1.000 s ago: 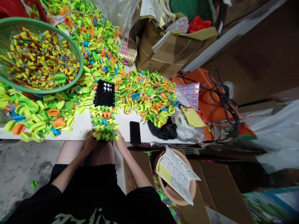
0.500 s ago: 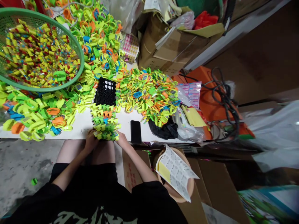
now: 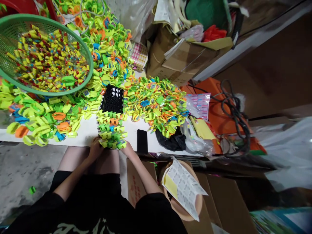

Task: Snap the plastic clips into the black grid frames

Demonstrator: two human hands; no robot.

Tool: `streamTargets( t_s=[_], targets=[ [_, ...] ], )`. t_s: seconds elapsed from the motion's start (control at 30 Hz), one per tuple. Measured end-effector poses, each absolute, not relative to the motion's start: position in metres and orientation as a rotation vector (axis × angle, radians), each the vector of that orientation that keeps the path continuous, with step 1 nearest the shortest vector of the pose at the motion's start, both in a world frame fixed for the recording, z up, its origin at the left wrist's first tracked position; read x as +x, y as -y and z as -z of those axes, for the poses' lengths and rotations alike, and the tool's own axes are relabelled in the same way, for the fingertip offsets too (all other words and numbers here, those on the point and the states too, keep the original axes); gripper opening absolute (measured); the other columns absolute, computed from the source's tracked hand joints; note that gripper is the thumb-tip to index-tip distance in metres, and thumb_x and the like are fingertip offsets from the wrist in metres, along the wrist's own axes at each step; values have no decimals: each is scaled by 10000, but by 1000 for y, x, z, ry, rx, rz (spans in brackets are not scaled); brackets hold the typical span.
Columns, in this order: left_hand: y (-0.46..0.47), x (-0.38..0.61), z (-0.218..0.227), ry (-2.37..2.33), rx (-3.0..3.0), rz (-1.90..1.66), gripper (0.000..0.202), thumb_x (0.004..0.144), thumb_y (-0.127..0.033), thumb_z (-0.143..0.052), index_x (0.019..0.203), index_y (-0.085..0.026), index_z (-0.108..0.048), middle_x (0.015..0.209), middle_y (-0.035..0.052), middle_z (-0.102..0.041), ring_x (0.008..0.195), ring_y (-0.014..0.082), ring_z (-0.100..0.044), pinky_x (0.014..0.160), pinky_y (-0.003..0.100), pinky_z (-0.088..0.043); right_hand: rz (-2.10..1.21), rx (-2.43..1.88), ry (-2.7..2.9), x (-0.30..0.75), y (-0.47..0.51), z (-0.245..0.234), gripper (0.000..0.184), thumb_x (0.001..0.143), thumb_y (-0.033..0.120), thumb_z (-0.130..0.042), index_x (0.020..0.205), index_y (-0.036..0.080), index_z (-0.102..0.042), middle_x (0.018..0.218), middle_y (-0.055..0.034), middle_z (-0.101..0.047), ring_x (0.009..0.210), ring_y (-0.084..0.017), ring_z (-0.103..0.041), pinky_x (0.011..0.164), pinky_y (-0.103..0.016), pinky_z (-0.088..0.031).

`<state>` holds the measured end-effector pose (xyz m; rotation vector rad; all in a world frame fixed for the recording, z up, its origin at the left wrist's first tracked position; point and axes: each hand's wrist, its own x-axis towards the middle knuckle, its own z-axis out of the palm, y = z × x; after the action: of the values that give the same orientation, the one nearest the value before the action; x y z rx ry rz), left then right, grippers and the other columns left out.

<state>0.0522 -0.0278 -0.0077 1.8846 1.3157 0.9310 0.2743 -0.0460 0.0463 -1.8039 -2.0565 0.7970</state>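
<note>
A block of lime, green, orange and blue plastic toy watches (image 3: 112,131) stands in tight rows at the table's front edge, in front of my body. My left hand (image 3: 96,149) is curled at its near left corner. At its near right corner my right hand (image 3: 127,150) holds on, its fingertips partly hidden by the pieces. Just beyond the rows lies a black plastic rack (image 3: 112,100) with square openings. Loose toy watches (image 3: 161,100) are heaped to its right, and a larger heap of toy watches (image 3: 46,118) covers the left side.
A green basket (image 3: 90,70) of small yellow-and-red parts stands at the left. A black phone (image 3: 142,141) lies right of my right hand, beside a black plastic bag (image 3: 172,139). Behind is a cardboard box (image 3: 180,61). Papers (image 3: 184,187) lie over a round tub below the table.
The view has shifted slightly, so the table's contents sit a little lower in the picture. Both hands stay at the near corners of the toy watch rows.
</note>
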Motion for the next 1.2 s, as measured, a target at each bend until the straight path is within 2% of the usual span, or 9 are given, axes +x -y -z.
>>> streamTargets(
  t_s=[0.3,0.53,0.6,0.73,0.83,1.03,1.2],
  targets=[
    [28,53,11,-1295,1952,-851,102,788,-158,-587,814,-222,-662,905,51,-728,948,232,-652,1040,463,-445,-675,-1864,2036,280,54,-38,322,775,124,-476,1048,190,-633,997,-67,-695,840,-216,-644,702,-274,-484],
    [32,54,16,-1272,1938,-898,145,797,-134,-581,856,-228,-674,977,59,-729,1013,237,-644,1061,462,-424,-782,-1934,2262,284,39,-54,149,752,132,-541,796,193,-669,809,-67,-707,743,-223,-640,643,-272,-439],
    [32,55,15,-1264,1939,-879,145,801,-137,-588,864,-233,-677,969,50,-731,1009,235,-645,1065,461,-419,-853,-1894,2319,285,33,-62,155,760,134,-549,810,197,-682,852,-70,-723,785,-236,-649,659,-277,-439],
    [33,57,13,-1273,1932,-835,105,811,-172,-616,862,-240,-677,943,46,-733,981,236,-650,1065,463,-416,-921,-1830,2324,284,27,-72,261,786,149,-572,1003,212,-703,1071,-84,-721,944,-264,-644,725,-293,-459],
    [34,59,12,-1274,1914,-879,97,832,-183,-596,845,-242,-671,900,42,-729,943,235,-656,1050,466,-425,-965,-1851,2277,282,25,-75,313,799,173,-603,1096,214,-693,1133,-95,-705,988,-273,-633,751,-303,-474],
    [34,60,14,-1226,1867,-908,110,859,-213,-565,826,-249,-663,858,33,-717,906,233,-650,1053,472,-422,-1018,-1913,2210,279,27,-79,283,843,183,-588,1103,212,-697,1206,-101,-680,1061,-280,-623,821,-328,-491],
    [35,61,16,-1220,1858,-908,151,832,-156,-540,821,-251,-657,875,25,-719,932,232,-644,1076,479,-407,-1046,-1953,2149,275,28,-81,322,828,179,-604,1136,217,-687,1250,-97,-663,1126,-298,-607,867,-351,-496]
  ],
)
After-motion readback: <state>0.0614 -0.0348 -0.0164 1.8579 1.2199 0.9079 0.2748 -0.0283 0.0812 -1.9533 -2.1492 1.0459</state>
